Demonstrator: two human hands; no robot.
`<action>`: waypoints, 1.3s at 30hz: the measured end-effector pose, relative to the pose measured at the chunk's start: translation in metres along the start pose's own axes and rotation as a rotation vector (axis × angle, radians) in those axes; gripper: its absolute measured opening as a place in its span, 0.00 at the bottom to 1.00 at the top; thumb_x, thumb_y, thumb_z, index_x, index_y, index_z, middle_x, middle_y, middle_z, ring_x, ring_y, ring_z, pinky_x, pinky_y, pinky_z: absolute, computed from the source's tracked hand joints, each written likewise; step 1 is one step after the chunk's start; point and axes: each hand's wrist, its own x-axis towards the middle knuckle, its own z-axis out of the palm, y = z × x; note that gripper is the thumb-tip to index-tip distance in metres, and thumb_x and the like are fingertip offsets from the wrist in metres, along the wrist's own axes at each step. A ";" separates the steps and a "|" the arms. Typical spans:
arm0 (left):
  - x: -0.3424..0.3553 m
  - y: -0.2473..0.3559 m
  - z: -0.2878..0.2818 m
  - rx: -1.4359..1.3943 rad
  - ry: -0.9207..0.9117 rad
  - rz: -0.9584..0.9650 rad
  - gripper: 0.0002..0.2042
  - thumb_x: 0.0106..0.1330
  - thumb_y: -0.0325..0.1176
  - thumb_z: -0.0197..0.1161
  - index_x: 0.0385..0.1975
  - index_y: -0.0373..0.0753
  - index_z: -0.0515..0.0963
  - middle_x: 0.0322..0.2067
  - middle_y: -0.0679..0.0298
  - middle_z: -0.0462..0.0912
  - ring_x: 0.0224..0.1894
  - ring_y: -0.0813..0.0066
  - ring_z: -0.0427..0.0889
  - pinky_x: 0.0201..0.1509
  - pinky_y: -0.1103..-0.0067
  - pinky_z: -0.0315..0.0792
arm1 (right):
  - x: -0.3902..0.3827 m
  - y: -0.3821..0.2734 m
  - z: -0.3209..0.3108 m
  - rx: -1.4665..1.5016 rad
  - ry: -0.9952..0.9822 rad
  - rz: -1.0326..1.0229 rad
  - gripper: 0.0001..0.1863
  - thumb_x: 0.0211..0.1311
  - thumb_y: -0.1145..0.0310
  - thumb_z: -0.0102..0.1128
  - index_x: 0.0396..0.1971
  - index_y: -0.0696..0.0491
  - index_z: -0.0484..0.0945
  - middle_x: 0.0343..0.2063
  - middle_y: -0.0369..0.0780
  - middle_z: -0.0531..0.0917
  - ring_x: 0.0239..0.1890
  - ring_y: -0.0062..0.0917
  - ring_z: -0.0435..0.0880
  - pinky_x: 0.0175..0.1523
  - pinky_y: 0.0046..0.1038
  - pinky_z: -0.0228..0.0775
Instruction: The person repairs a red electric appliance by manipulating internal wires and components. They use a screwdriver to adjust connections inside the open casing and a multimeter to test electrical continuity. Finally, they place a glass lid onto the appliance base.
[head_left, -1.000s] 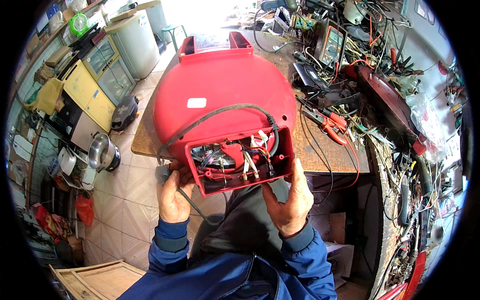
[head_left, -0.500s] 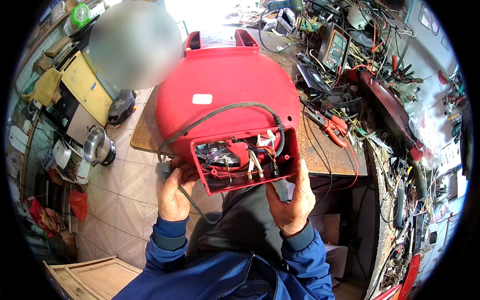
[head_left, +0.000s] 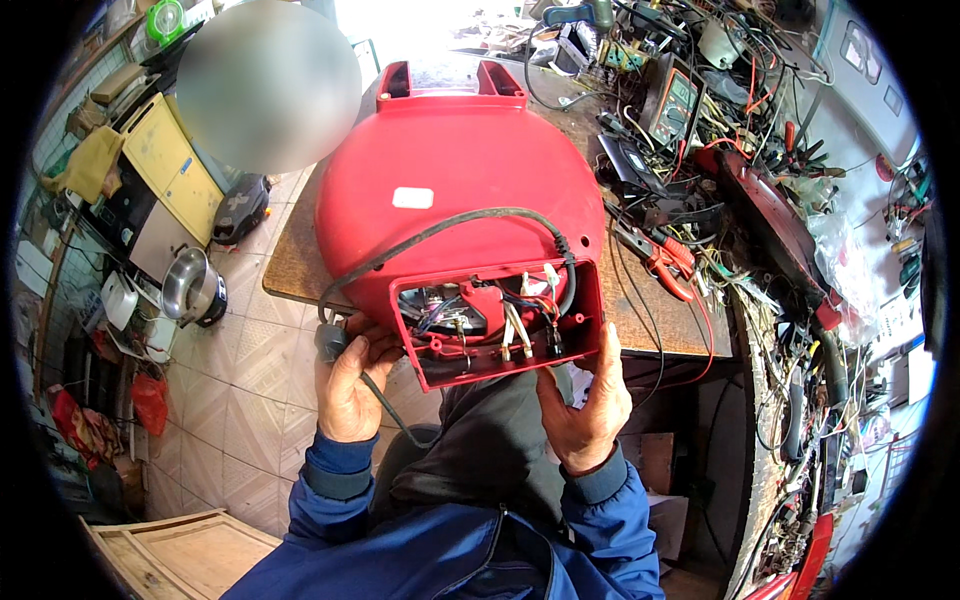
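A round red appliance housing (head_left: 450, 170) lies on the wooden bench, its open rectangular box toward me. Inside that wiring box (head_left: 425, 383) are several coloured wires, white-sleeved leads (head_left: 513, 330) and metal terminals. My left hand (head_left: 352, 395) is closed at the box's left side, its fingers partly hidden behind the wall. Against its thumb sits a dark power plug (head_left: 331, 342); the black cord (head_left: 440, 222) loops over the housing, and a length passes across the palm. My right hand (head_left: 590, 410) grips the box's lower right corner, thumb at the bottom edge, fingers along the right wall.
Tangled wires, a multimeter (head_left: 676, 103) and red-handled pliers (head_left: 668, 275) cover the bench's right side. A long dark red part (head_left: 765, 215) lies farther right. On the tiled floor at left stand a metal pot (head_left: 190, 285) and a black case (head_left: 240, 212). A person is at the upper left.
The red housing has shifted slightly to the right in the view. Both hands keep nearly the same places and grip on it.
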 end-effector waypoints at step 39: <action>0.000 -0.002 0.000 -0.072 0.036 -0.027 0.20 0.73 0.31 0.61 0.61 0.32 0.70 0.51 0.51 0.82 0.53 0.60 0.82 0.61 0.66 0.75 | -0.004 0.000 0.003 -0.016 0.011 0.015 0.45 0.46 0.79 0.75 0.67 0.69 0.63 0.47 0.55 0.84 0.42 0.42 0.89 0.48 0.33 0.82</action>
